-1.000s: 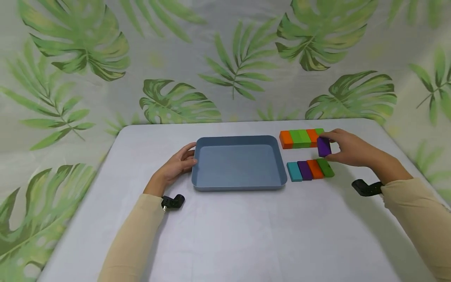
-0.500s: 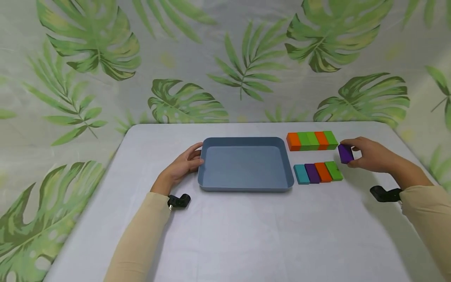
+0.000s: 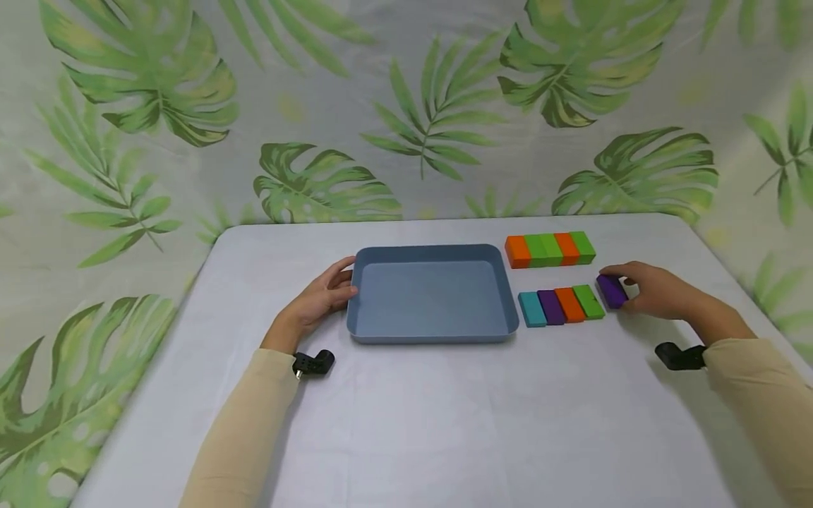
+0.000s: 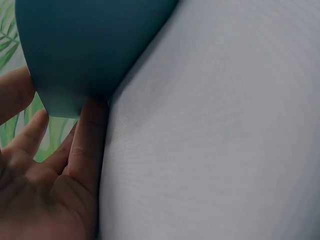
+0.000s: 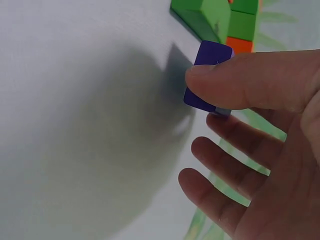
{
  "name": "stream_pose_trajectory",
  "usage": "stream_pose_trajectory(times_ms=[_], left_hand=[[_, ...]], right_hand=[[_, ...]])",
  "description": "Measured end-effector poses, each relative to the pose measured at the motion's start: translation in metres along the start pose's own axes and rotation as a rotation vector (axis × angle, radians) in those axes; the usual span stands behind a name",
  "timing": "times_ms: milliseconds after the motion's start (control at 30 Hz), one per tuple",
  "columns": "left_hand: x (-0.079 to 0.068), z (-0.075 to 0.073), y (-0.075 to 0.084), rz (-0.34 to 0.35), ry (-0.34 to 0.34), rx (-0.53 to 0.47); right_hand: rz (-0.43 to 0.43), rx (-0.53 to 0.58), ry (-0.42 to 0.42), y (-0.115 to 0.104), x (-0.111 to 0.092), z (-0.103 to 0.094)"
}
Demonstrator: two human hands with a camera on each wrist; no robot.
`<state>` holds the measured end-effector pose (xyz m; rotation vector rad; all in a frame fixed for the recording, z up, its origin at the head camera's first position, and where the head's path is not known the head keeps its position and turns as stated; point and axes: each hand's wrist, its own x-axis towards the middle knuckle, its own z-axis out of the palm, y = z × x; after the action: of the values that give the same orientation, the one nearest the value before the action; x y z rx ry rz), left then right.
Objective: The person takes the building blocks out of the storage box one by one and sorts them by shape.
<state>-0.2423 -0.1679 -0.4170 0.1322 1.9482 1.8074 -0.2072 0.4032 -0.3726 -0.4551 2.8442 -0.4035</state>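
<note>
My right hand point(image 3: 660, 288) pinches a purple block point(image 3: 612, 292) at the right end of a front row of blocks. In the right wrist view the thumb lies across the purple block point(image 5: 210, 53), a fingertip shows just below it, and its shadow falls on the cloth beside it. The front row runs teal block point(image 3: 532, 310), purple, orange, and light green block point(image 3: 588, 302). A blue-grey tray point(image 3: 434, 334) lies to its left. My left hand point(image 3: 322, 300) rests against the tray's left side, thumb at the rim; in the left wrist view its extended fingers touch the tray's wall point(image 4: 75, 65).
Behind the front row lies a back row of orange and light green blocks, starting with an orange block point(image 3: 517, 252). A white cloth point(image 3: 444, 423) covers the table. A leaf-patterned sheet point(image 3: 438, 92) hangs behind the table's far edge.
My right hand has brought the purple block from the right end of the back row forward and right, to beside the front row's green block. The left hand stays at the tray.
</note>
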Motion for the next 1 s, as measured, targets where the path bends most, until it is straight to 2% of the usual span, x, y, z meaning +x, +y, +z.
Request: stream_pose_trajectory(times_ms=[367,667,1000], left_hand=[[-0.004,-0.009,0.005,0.006,0.007,0.018],[-0.003,-0.007,0.004,0.016,-0.008,0.020],[-0.002,-0.001,-0.001,0.006,-0.029,0.023]], right_hand=[[0.014,0.032,-0.003,-0.011,0.009,0.004],[0.001,0.025,0.020,-0.009,0.007,0.009],[0.023,0.049,0.000,-0.007,-0.005,0.013]])
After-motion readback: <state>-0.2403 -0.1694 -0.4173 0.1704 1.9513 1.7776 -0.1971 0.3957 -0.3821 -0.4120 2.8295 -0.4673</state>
